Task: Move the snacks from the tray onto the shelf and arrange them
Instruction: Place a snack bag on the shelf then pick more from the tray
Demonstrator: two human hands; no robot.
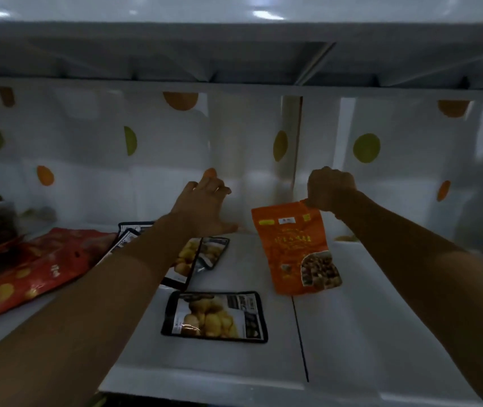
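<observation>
Both forearms fill the bottom of the frame, reaching onto the white shelf. Right hand has its fingers closed in a pinch on the top corner of the orange snack pouch, right of centre, which hangs upright with its bottom about touching the shelf. Left hand is spread open by the back wall, holding nothing. Pouch looks light, crinkly and a bit slick, so I'd say the top seal is the spot to grab. Black packets lie flat at centre.
</observation>
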